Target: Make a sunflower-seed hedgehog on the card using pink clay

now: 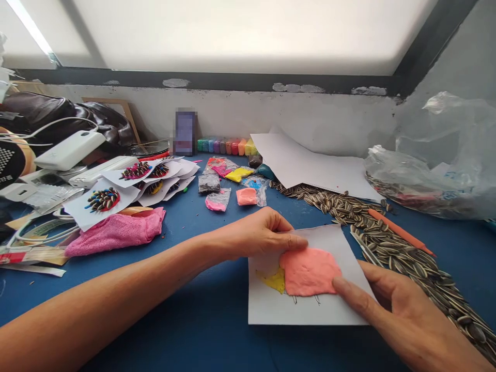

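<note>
A white sheet of paper (267,310) is held up off the blue table between both hands. Pressed flat on it are a large coral-pink patch of modelling clay (312,271) and a smaller yellow patch (276,281) at its left; thin drawn legs show below the pink. My left hand (267,232) grips the sheet's far edge, its thumb at the top of the pink clay, fingers behind the paper. On the right side, my right hand (391,302) pinches the sheet, thumb touching the clay's right edge, fingers mostly hidden underneath.
Sunflower seeds (403,248) spread along the right, with an orange stick-like tool (401,232) on them. Behind lie clay packets (217,199) and blank paper (310,163). Finished seed-and-clay cards (103,199), a pink cloth (120,232) and a white power bank (70,150) crowd the left.
</note>
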`<state>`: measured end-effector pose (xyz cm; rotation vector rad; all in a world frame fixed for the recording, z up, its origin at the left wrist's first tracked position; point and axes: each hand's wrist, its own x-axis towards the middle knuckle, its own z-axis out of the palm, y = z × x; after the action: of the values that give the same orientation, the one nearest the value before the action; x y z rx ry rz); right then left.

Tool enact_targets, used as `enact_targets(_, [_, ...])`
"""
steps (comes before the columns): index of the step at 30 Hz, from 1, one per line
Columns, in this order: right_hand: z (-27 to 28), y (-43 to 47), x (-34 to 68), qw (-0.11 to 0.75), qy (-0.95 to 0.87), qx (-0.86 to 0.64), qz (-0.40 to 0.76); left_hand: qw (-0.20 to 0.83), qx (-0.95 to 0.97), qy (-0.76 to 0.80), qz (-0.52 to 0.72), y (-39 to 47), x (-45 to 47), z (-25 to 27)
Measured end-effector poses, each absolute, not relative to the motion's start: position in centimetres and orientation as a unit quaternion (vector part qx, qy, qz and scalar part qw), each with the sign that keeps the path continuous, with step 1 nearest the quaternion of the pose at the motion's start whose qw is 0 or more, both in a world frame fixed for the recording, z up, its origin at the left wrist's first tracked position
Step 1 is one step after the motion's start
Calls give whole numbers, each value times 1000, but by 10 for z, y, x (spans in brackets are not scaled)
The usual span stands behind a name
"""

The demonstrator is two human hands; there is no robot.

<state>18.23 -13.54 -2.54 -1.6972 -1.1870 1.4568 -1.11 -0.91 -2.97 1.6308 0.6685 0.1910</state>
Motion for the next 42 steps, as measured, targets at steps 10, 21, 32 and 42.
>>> enact_targets(10, [-25, -136, 184, 284, -497, -666, 479, 579, 751, 308, 81, -3, -14, -33])
enact_targets(21, [-47, -139, 198, 182, -707, -674, 110, 447, 822, 321, 147, 0, -8, -41])
enact_targets(32, [-49, -139, 202, 238, -819, -509, -113, 263, 947, 143, 115, -4, -13, -35])
enact_targets(42, [-55, -140, 195, 152, -861, -424, -234, 250, 958, 137, 9, -2, -17, -41])
